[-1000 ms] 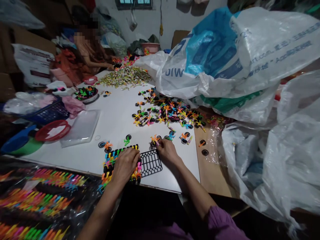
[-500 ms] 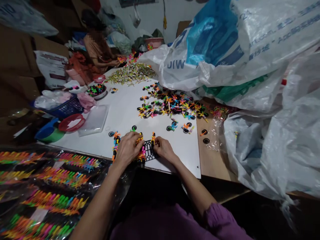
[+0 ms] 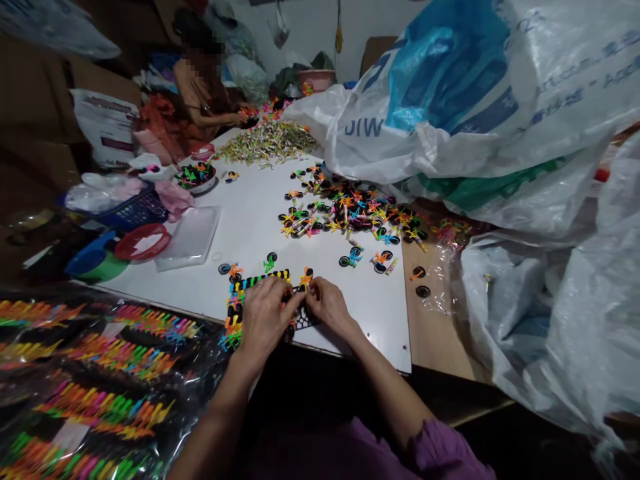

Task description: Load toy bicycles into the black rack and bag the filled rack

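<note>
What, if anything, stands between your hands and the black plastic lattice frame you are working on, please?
Nothing visible does: your left hand and right hand are both right at the black plastic lattice frame, with no object between them and it. Small colourful toy bicycles line its edges.

plastic and laminate around the left hand (image 3: 265, 319) and right hand (image 3: 327, 307)

hard, glossy moulded plastic on the toy bicycles (image 3: 350, 213) ahead of the hands; matt black plastic on the lattice frame (image 3: 303, 319) beneath them; smooth white laminate on the tabletop (image 3: 260, 227) under both; dull brown board (image 3: 433, 333) right of the right hand; crinkled, faintly shiny woven plastic on the sacks (image 3: 545, 87) farther right; shiny clear film (image 3: 100, 373) left of the left hand; soft purple cloth on the sleeve (image 3: 440, 453) behind the right hand
</note>
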`<state>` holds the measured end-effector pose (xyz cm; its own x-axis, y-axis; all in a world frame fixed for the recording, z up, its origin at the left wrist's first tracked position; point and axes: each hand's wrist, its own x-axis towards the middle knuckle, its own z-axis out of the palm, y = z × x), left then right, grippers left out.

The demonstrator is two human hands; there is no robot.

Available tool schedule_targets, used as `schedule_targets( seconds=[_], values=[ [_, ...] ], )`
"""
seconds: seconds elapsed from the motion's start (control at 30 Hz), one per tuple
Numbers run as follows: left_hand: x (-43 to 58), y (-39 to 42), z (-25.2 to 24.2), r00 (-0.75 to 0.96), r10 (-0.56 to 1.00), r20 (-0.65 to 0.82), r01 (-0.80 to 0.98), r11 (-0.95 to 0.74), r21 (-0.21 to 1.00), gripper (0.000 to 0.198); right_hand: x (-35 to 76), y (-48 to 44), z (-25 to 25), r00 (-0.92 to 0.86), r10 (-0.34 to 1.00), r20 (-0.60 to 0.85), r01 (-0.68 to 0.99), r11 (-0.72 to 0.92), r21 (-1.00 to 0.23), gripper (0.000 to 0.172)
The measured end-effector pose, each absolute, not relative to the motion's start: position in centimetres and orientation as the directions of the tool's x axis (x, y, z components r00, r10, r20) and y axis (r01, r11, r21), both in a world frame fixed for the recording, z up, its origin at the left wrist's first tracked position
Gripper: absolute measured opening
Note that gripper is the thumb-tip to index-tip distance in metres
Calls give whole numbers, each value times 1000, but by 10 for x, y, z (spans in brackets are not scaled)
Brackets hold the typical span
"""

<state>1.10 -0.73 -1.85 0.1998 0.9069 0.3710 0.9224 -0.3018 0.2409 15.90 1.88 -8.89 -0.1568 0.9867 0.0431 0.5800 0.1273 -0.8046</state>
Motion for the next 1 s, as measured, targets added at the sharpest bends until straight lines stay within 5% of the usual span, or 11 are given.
schedule_targets(
  seconds=[0.13,0.3,0.5,0.67,0.8,0.9,1.0],
  values=[
    [-8,10,-18,262,906,332,863,-374,340,21,154,31,-106,-131,991,-7,459,55,-887,9],
    [-6,24,-36,458,876,153,790,-480,382,22,141,43,-113,-258,959,116,369,208,-906,10],
    [-7,21,-54,379,881,284,776,-469,421,30,144,40,-117,-413,899,148,551,376,-746,25],
    [-10,26,-66,399,829,393,775,-533,338,25,134,40,-119,-445,889,112,660,410,-630,21],
    [-10,25,-69,423,807,412,769,-560,307,25,140,46,-120,-469,878,98,596,396,-698,14],
    [-8,21,-73,394,786,476,775,-563,287,27,161,67,-112,-618,784,-59,463,303,-833,12],
    [-8,18,-75,368,770,521,790,-554,262,24,169,120,-89,-613,785,-87,517,315,-796,16]
  ],
)
